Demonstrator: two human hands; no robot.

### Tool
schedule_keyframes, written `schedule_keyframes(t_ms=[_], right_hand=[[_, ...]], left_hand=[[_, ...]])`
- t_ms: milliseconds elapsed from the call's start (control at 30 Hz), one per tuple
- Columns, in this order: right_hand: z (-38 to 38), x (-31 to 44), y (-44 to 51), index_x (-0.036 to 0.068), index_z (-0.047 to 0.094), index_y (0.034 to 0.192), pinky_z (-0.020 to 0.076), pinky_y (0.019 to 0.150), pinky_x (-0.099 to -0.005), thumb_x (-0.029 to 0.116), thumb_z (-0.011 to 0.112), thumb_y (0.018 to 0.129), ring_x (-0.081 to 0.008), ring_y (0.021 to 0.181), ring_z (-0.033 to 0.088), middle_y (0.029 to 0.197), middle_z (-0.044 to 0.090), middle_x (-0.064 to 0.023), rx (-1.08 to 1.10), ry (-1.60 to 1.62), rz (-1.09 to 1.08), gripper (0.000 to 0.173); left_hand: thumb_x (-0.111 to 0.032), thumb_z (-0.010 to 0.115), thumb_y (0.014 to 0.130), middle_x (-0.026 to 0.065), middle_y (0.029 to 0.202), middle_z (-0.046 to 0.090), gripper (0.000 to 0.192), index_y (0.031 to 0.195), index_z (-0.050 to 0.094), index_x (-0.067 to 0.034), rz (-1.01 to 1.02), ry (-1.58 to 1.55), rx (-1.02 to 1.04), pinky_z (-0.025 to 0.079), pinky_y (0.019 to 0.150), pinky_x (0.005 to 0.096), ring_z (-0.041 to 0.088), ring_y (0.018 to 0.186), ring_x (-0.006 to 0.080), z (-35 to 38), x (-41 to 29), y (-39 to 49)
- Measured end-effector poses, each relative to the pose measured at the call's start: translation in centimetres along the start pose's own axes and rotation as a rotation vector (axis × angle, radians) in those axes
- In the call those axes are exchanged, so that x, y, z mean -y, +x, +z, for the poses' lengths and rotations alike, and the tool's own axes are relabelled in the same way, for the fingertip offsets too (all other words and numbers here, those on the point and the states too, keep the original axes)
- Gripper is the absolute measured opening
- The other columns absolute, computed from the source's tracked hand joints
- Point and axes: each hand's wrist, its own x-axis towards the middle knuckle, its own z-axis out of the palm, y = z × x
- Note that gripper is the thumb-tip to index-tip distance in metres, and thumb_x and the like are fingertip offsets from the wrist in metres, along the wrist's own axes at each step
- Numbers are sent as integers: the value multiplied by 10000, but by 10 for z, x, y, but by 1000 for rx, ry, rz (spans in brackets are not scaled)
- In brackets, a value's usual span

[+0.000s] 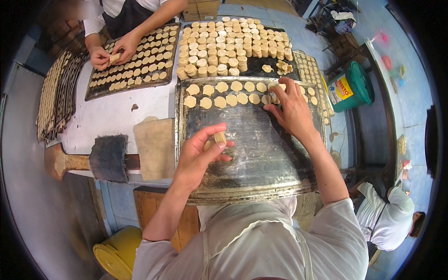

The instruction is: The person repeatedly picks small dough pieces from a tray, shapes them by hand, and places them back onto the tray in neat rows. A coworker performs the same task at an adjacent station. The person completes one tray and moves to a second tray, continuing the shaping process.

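Between the thumb and fingers of my left hand (201,150) is a small stack of round dough discs (219,138), held above the bare part of a dark metal baking tray (241,140). My right hand (292,108) reaches to the tray's far right, its fingertips down among the discs there. Those fingers are bent and apart, and they hide some discs; whether one is pinched cannot be made out. Two rows of flat dough discs (231,99) lie along the tray's far side, some with uneven edges.
Beyond the tray stand many stacks of dough discs (211,45), with dough scraps (284,68) beside them. Across the table, a co-worker's hands (115,52) hold dough over another filled tray (140,63). Left are stacked trays (57,94), a wooden paddle (77,162) and cloth (155,148); right, a green bucket (360,85).
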Motion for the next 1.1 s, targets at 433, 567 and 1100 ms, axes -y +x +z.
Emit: schedule_keyframes(t_ms=[433,567,1100], right_hand=[[24,108,11,24,694,1072,539,763,-458,210,710,1081,-388,854,700,951,707,-213,292,920,72,186],[31,124,18,8,707,1019,540,753,-495,185,685,1064,-425,855,713,929,709,-231,284,902,-12,184],[66,138,50,23,731,1063,567,759,-512,297,708,1067,-444,883,749,930,765,-235,426,841,15,275]], left_hand=[[-12,705,1071,102,1254,739,376,1443,653,-6,191,15,-171,667,828,340,750,1087,193,-24,1,-3],[-22,693,1080,115,1284,725,372,1448,648,3,169,30,-179,668,828,343,752,1087,212,-42,-3,-9],[-61,727,1075,97,1156,743,105,1098,632,-25,179,-2,-337,684,774,316,796,1073,234,-65,-1,-12]])
